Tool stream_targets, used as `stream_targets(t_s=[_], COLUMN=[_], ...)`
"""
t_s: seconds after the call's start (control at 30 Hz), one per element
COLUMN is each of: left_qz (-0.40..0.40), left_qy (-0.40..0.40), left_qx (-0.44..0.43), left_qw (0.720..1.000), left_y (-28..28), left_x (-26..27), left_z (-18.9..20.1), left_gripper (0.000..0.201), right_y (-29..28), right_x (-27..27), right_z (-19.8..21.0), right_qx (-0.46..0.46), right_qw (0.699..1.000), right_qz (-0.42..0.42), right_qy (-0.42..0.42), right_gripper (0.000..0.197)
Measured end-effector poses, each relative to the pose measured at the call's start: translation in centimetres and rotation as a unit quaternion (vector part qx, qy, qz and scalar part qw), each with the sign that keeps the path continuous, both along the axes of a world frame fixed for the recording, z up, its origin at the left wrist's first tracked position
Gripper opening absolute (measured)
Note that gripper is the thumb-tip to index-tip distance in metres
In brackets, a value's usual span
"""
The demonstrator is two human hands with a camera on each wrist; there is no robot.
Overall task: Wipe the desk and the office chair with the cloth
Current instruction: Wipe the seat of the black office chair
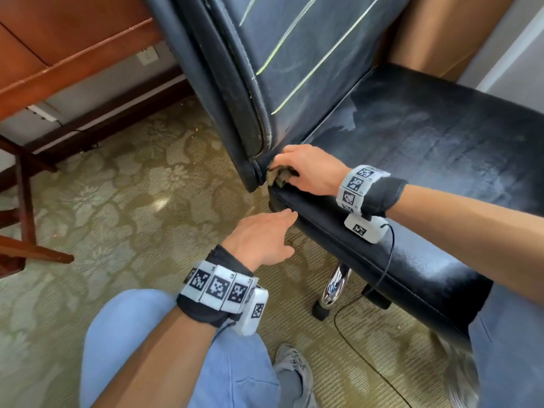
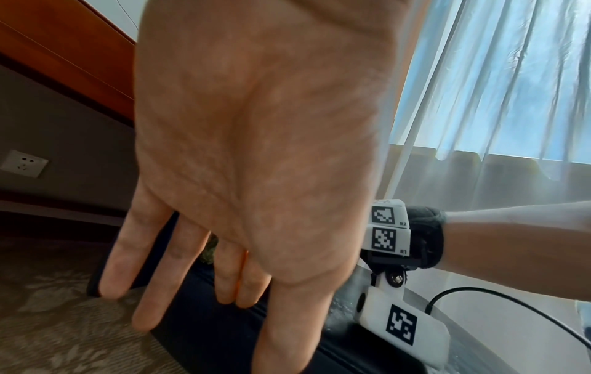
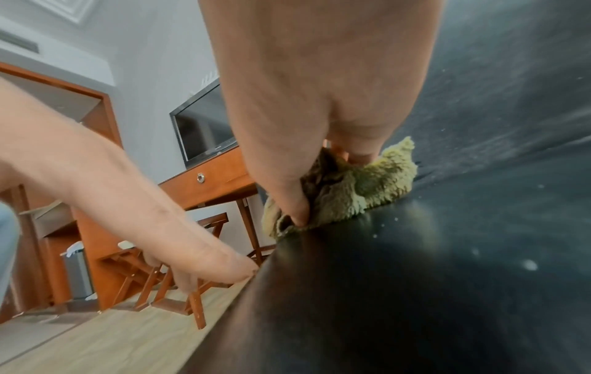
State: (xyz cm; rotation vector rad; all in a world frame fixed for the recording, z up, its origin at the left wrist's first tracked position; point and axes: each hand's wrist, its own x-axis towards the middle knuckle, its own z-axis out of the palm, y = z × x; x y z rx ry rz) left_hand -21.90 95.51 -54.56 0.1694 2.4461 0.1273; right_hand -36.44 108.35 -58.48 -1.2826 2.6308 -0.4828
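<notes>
A black leather office chair fills the head view, its seat [image 1: 426,160] streaked with damp and its backrest [image 1: 282,60] tilted up. My right hand [image 1: 303,169] grips a bunched olive-green cloth [image 1: 278,176] and holds it at the back left corner of the seat, in the crease below the backrest. The right wrist view shows the fluffy cloth [image 3: 361,187] pinched under the thumb and fingers on the seat [image 3: 447,253]. My left hand [image 1: 265,237] reaches with straight fingers to the seat's left edge, its fingertip [image 3: 243,274] touching the rim. It holds nothing.
A red-brown wooden desk [image 1: 59,48] stands at the upper left, a wall socket [image 1: 147,55] beneath it. Patterned green carpet [image 1: 117,201] covers the floor. The chair's chrome leg [image 1: 335,287] and a black cable [image 1: 385,260] hang under the seat. My blue-trousered knee [image 1: 141,334] is at the bottom.
</notes>
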Motion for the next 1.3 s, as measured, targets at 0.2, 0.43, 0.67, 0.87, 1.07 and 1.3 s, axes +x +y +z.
stream_targets(t_s=[0.2,0.43,0.67,0.87,1.07,1.3], left_qz=[0.001,0.003,0.030,0.045,0.026,0.031], left_qy=[-0.018,-0.016,0.007,0.066,0.079,0.079], left_qx=[-0.012,-0.006,0.001,-0.004,-0.026,-0.053], left_qw=[1.000,1.000,1.000,0.997,0.996,0.995], left_y=[0.1,-0.1,-0.5,-0.2,1.2,2.7], left_x=[0.2,0.3,0.2,-0.5,-2.1,-3.5], left_z=[-0.4,-0.3,0.2,0.5,0.7,0.6], left_gripper=[0.081,0.077,0.072,0.070,0.067,0.050], right_y=[-0.8,-1.7,2.0,4.7,1.7,0.5], right_x=[0.9,0.7,-5.1,-8.9,-5.3,-3.4], right_z=[0.4,0.0,0.5,-0.4,0.3,-0.2], right_qx=[0.069,0.109,0.104,0.086,0.090,0.098], right_qw=[0.990,0.990,0.978,0.972,0.995,0.995], right_qz=[0.123,0.021,-0.175,-0.219,-0.044,0.023], right_qy=[0.031,0.081,0.050,0.025,0.016,0.026], right_gripper=[0.041,0.041,0.046,0.051,0.054,0.055])
